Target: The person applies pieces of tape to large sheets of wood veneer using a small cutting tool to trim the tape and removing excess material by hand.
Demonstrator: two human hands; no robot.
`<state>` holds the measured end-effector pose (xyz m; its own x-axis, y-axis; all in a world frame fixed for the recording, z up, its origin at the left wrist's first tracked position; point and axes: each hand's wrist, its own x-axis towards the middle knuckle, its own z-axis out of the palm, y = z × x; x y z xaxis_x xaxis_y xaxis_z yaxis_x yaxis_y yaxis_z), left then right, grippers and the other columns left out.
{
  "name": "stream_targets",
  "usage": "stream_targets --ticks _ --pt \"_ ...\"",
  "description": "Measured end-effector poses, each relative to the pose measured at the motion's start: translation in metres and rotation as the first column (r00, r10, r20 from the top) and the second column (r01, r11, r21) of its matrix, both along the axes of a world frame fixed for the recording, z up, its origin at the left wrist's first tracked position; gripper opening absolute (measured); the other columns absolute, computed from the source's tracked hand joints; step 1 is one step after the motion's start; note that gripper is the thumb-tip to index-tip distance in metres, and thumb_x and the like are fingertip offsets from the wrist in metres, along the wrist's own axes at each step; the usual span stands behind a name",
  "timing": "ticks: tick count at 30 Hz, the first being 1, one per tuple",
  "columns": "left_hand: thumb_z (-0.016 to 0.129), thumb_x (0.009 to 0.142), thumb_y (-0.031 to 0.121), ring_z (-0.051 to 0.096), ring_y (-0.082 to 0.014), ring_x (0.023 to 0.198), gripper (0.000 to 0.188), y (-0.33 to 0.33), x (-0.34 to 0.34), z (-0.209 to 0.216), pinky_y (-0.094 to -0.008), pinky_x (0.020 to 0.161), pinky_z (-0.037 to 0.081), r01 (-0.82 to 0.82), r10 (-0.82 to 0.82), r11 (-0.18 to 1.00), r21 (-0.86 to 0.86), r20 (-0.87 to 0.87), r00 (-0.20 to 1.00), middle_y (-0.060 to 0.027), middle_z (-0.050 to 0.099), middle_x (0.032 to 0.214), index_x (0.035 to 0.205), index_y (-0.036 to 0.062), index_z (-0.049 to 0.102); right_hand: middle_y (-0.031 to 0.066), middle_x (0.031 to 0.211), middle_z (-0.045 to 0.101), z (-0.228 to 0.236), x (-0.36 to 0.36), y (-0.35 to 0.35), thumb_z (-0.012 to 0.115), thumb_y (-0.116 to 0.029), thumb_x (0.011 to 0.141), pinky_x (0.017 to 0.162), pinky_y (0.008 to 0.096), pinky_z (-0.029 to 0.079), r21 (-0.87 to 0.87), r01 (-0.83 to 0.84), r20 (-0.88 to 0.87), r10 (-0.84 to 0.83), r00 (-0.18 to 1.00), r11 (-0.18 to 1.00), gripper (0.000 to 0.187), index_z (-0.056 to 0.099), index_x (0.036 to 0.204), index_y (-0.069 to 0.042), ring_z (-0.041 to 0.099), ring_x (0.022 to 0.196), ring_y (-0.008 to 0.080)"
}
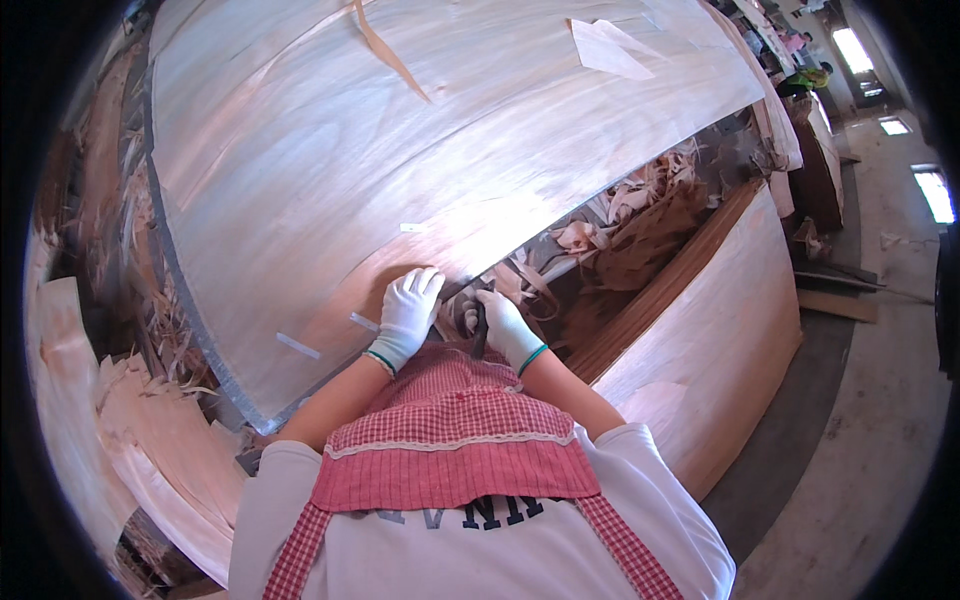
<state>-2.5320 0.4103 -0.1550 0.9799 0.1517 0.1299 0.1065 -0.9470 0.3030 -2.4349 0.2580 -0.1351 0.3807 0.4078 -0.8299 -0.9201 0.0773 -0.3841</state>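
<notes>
A large pale wood veneer sheet lies across a work surface in front of me. My left hand, in a white knitted glove with a green cuff, rests on its near edge, fingers stretched forward. Just to the right, my right hand, gloved the same way, is closed around a dark tool handle close to my apron. The tool's working end cannot be made out. Small pale tape strips lie on the sheet near my left hand.
Curled veneer scraps fill the gap between the sheet and a tall veneer stack on the right. Torn veneer pieces lean at the left. A loose offcut lies on the sheet's far part. A person is far off at right.
</notes>
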Motion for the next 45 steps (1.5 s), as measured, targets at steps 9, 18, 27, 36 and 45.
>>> stream_targets --ticks 9,18,27,36,45 --pt "0.065 0.080 0.023 0.061 -0.0223 0.095 0.027 -0.002 0.021 0.002 -0.0382 0.080 0.048 -0.084 0.085 0.996 0.036 -0.019 0.996 -0.0004 0.062 0.106 0.106 0.0160 0.062 0.0066 0.068 0.054 0.017 0.004 0.025 0.050 -0.011 0.095 0.043 0.0274 0.043 0.005 -0.123 0.116 0.121 0.986 0.992 0.011 0.054 0.090 -0.002 0.050 0.050 0.0166" --pt "0.062 0.084 0.019 0.060 -0.0284 0.095 0.023 0.001 0.026 0.011 -0.0436 0.082 0.047 -0.128 0.125 0.991 -0.047 -0.056 0.991 -0.0063 0.064 0.105 0.107 0.0140 0.063 0.0000 0.073 0.054 -0.010 0.057 -0.012 0.064 -0.029 0.091 0.040 0.0251 0.038 -0.116 0.267 0.519 -0.171 0.838 0.957 0.025 0.057 0.099 -0.006 0.046 0.051 0.0085" --pt "0.060 0.083 0.023 0.062 -0.0221 0.095 0.049 -0.041 0.115 0.040 -0.0377 0.078 0.050 0.028 -0.012 0.971 0.239 -0.070 0.998 -0.0057 0.061 0.115 0.129 0.0126 0.049 -0.0016 0.062 0.053 -0.010 0.072 -0.001 0.062 -0.015 0.091 0.041 0.0245 0.035 -0.110 0.224 0.539 -0.131 0.832 0.968 0.011 0.060 0.084 -0.007 0.045 0.046 0.0082" --pt "0.057 0.086 0.023 0.066 -0.0301 0.078 0.014 -0.021 0.145 0.037 -0.0443 0.070 0.053 -0.018 0.028 0.995 -0.098 0.097 0.995 -0.0095 0.067 0.084 0.086 0.0122 0.066 -0.0047 0.077 0.059 -0.032 0.092 0.015 0.067 -0.013 0.091 0.058 0.0204 0.043 -0.028 0.243 0.815 -0.119 0.567 0.970 0.010 0.062 0.093 -0.004 0.051 0.066 0.0044" --pt "0.060 0.086 0.026 0.063 -0.0384 0.092 0.036 -0.014 0.120 0.071 -0.0501 0.081 0.050 0.116 -0.130 0.931 -0.347 -0.017 0.991 -0.0168 0.065 0.109 0.118 0.0102 0.060 -0.0047 0.065 0.051 -0.007 0.081 0.003 0.062 -0.017 0.093 0.042 0.0217 0.033 -0.008 0.338 0.651 -0.252 0.716 0.941 0.010 0.057 0.095 -0.009 0.043 0.048 0.0052"
